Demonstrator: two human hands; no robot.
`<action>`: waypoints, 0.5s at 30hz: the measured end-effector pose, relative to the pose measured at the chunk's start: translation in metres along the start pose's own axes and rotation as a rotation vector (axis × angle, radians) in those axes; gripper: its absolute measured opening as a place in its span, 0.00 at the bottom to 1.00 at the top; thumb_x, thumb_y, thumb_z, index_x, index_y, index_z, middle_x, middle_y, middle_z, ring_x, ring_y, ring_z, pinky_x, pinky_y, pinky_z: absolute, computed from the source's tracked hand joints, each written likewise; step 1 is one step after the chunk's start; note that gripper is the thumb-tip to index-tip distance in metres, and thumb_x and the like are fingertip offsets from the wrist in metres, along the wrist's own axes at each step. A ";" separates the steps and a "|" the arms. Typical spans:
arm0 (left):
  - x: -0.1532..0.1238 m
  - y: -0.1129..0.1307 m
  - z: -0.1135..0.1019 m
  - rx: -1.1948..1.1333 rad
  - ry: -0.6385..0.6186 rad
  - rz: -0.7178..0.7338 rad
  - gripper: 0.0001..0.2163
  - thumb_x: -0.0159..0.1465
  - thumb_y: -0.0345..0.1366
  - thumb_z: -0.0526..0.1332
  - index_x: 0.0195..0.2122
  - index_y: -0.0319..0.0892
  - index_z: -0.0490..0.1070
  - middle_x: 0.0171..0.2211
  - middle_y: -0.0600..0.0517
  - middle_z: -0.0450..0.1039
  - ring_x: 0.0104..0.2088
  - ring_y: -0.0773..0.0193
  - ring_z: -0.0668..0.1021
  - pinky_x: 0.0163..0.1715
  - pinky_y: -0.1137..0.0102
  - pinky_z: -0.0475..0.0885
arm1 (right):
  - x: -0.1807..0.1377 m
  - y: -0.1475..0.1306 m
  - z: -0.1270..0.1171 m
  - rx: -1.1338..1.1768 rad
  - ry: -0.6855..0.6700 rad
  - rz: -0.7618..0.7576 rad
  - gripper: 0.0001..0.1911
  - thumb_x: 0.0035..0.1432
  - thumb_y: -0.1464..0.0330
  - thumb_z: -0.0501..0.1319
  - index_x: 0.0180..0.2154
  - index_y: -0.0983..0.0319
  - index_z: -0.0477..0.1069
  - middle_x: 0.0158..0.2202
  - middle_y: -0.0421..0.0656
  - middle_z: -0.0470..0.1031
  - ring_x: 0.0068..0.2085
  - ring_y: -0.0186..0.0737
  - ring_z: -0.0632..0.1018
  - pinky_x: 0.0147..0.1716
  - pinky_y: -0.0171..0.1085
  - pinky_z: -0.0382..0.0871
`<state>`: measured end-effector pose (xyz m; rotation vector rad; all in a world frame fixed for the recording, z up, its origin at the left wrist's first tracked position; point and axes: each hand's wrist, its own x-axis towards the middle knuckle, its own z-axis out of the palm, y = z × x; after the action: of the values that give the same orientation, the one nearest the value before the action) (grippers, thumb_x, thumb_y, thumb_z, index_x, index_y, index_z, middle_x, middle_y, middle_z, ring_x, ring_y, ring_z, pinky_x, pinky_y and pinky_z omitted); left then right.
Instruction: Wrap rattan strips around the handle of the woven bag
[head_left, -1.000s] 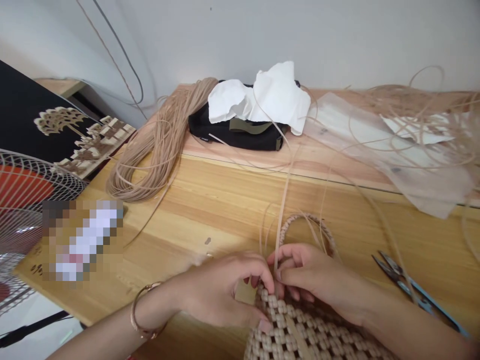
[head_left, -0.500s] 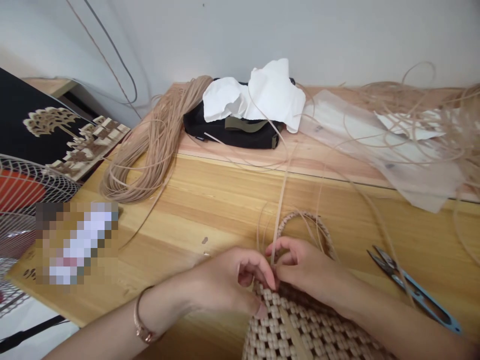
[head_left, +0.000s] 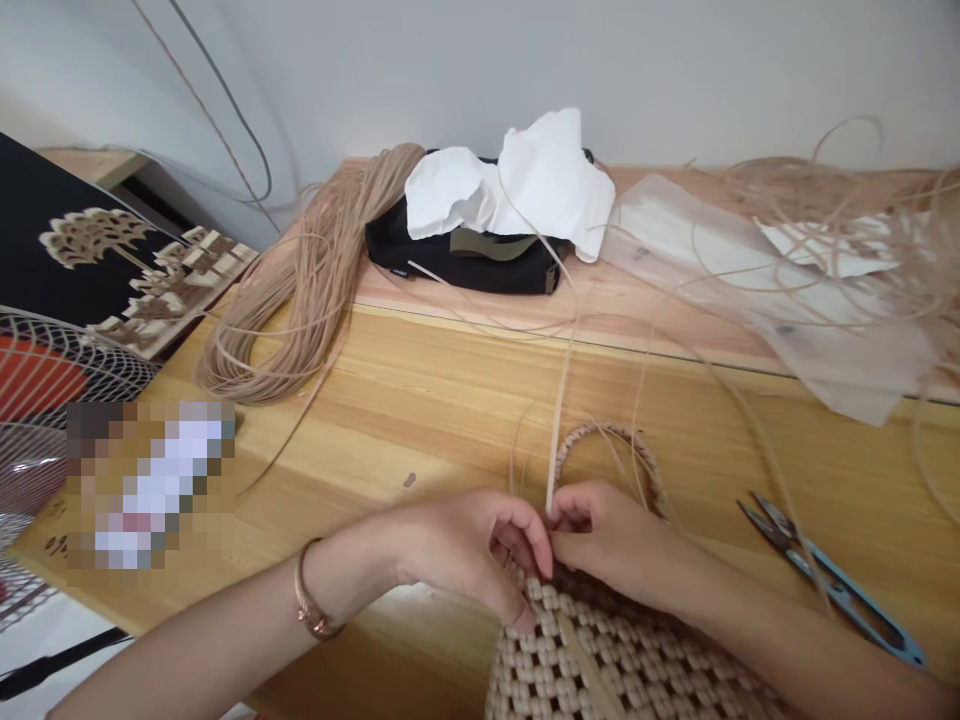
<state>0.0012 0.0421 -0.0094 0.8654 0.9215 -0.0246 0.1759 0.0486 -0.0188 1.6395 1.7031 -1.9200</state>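
Observation:
A woven cane basket (head_left: 600, 660) lies at the bottom middle of the wooden table (head_left: 420, 400), its braided handle (head_left: 637, 455) arching beyond my hands. My left hand (head_left: 457, 555), with a bracelet at the wrist, is closed on the basket's rim, thumb pressed on the weave. My right hand (head_left: 607, 545) pinches a flat cane strip (head_left: 559, 420) that rises from the rim towards the back of the table. The two hands meet fingertip to fingertip at the rim.
Blue-handled thread snips (head_left: 832, 585) lie right of the basket. A coil of cane strands (head_left: 300, 290) lies at the back left, a black pouch (head_left: 465, 262) under white paper (head_left: 525, 185) behind, loose strands and plastic sheet (head_left: 810, 300) at the right. A fan grille (head_left: 52, 400) stands left.
My left forearm has swung further in over the table and both hands have closed up tighter at the rim; the strip stays pinched. The view has shifted slightly.

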 end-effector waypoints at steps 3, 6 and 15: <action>-0.006 0.004 0.001 0.117 0.032 0.049 0.14 0.42 0.25 0.68 0.31 0.40 0.71 0.24 0.60 0.63 0.26 0.73 0.65 0.26 0.76 0.58 | 0.001 0.003 -0.001 0.013 -0.094 -0.029 0.06 0.47 0.70 0.57 0.22 0.65 0.68 0.19 0.35 0.63 0.22 0.27 0.62 0.20 0.29 0.51; -0.016 0.007 0.006 0.346 0.129 0.129 0.13 0.46 0.29 0.68 0.34 0.42 0.71 0.26 0.59 0.64 0.27 0.71 0.65 0.26 0.75 0.59 | 0.002 0.006 -0.003 0.052 -0.155 -0.070 0.07 0.47 0.68 0.59 0.24 0.65 0.70 0.19 0.35 0.63 0.22 0.27 0.61 0.20 0.29 0.50; -0.039 0.007 0.025 0.800 0.320 0.632 0.05 0.64 0.31 0.54 0.33 0.41 0.69 0.35 0.52 0.68 0.40 0.68 0.70 0.43 0.72 0.64 | -0.005 0.000 -0.008 0.074 -0.243 -0.097 0.14 0.51 0.64 0.56 0.19 0.64 0.62 0.15 0.34 0.59 0.19 0.27 0.58 0.18 0.30 0.48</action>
<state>-0.0042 0.0173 0.0298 1.9216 0.8972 0.3191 0.1836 0.0520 -0.0136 1.3020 1.6607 -2.1484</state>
